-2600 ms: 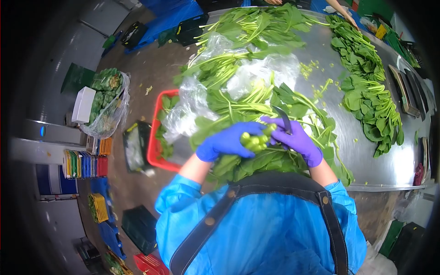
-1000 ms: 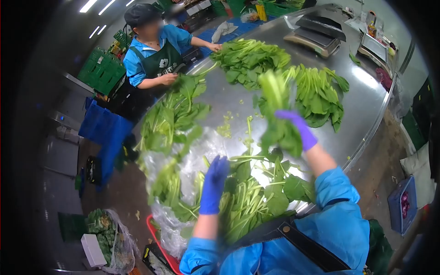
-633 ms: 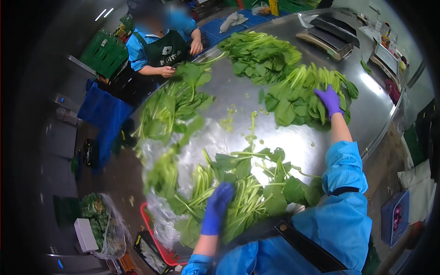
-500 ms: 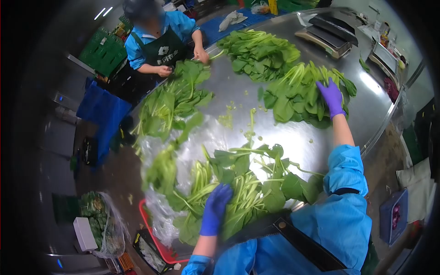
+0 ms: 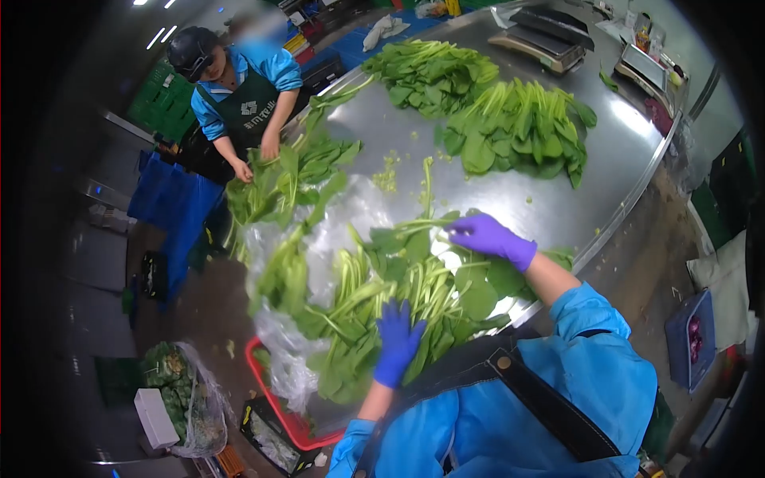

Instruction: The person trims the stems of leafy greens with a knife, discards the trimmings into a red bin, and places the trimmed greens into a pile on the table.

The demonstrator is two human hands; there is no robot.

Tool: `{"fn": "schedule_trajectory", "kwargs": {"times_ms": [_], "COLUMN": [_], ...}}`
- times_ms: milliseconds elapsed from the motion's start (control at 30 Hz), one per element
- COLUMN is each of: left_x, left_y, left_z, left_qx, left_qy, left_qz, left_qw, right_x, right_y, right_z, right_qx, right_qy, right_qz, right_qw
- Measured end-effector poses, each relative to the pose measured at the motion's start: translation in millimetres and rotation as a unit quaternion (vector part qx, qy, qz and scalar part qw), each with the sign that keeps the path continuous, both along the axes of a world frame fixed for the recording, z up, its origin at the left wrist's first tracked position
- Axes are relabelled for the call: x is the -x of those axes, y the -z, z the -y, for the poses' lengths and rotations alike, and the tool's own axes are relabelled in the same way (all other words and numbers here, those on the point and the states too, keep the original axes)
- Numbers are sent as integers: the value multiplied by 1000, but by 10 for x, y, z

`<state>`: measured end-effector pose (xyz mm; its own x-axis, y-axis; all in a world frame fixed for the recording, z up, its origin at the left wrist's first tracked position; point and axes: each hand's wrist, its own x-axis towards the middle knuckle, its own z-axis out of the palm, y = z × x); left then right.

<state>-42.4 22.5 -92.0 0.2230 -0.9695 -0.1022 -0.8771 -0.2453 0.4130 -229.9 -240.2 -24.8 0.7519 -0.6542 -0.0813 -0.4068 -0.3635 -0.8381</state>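
Note:
My left hand (image 5: 396, 342), in a blue-purple glove, lies on the near pile of leafy greens (image 5: 351, 358) with its fingers spread. Over the right part of that pile is my right hand (image 5: 490, 237), gloved in purple; its fingers are bent at a leafy stalk, and whether they grip it is unclear. Two neater heaps of greens lie farther off, one at the back (image 5: 434, 76) and one at the right (image 5: 522, 131). Crumpled clear plastic (image 5: 291, 358) sits left of the near pile.
Across the metal table (image 5: 574, 211), a co-worker (image 5: 247, 103) in a dark apron handles greens (image 5: 295, 171). Scales (image 5: 542, 44) stand at the far right. A red crate (image 5: 275, 398) is below the near left edge, and a blue crate (image 5: 692, 338) is at right.
My right hand has left the right heap and come back to the near pile. My left hand has shifted slightly right. The view has shifted, and the co-worker's hands are lower on their greens.

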Motion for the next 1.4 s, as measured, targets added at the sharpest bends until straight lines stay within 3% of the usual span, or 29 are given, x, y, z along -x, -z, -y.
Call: {"fn": "schedule_trajectory", "kwargs": {"times_ms": [67,133,200,267,367,400,467,500,567,667,733,767,833,967,1067,1200,1300,1400], "left_x": [64,108,120,124,27,-63,-224,-300,-493,-802,-957,-969,-951,-739,-572,-520,-473,-462], "left_y": [-11,40,29,-8,-184,-279,-438,-428,-442,-192,-145,-111,-120,-110,-35,-70,-334,-971], "left_z": [-153,-299,-350,-428,-416,-368,-229,-160,68,408,532,542,572,482,477,310,-65,-372], "left_qx": [-21,59,34,-7,-20,-14,-22,53,83,186,109,110,168,192,139,180,199,241], "left_qy": [8,51,54,123,97,83,12,-23,-90,-157,-76,-81,12,54,19,23,-160,-217], "left_qz": [-9,-130,-134,-225,-290,-281,-375,-346,-255,-192,71,70,86,93,144,138,-189,-410], "left_qw": [1000,988,989,967,952,956,927,936,959,951,989,988,982,975,980,974,948,853], "right_x": [-105,-146,-229,-236,-223,-213,-186,-149,-112,-101,-124,-137,-170,-224,-276,-259,-174,-70], "right_y": [277,142,209,180,51,94,118,90,91,136,146,181,230,194,326,198,265,435], "right_z": [-288,-515,-670,-715,-742,-720,-708,-729,-783,-807,-816,-811,-813,-818,-806,-814,-739,-648], "right_qx": [-21,-46,9,-50,-181,-159,-131,-150,-171,-181,-203,-201,-198,-211,-185,-196,-216,-229], "right_qy": [-23,-51,-77,-56,-13,-9,-3,7,19,22,26,22,23,10,-18,-26,-21,-15], "right_qz": [61,-8,-11,10,74,66,69,41,8,0,-6,-8,22,1,43,2,5,4], "right_qw": [998,998,997,997,981,985,989,988,985,983,979,979,980,977,982,980,976,973]}}
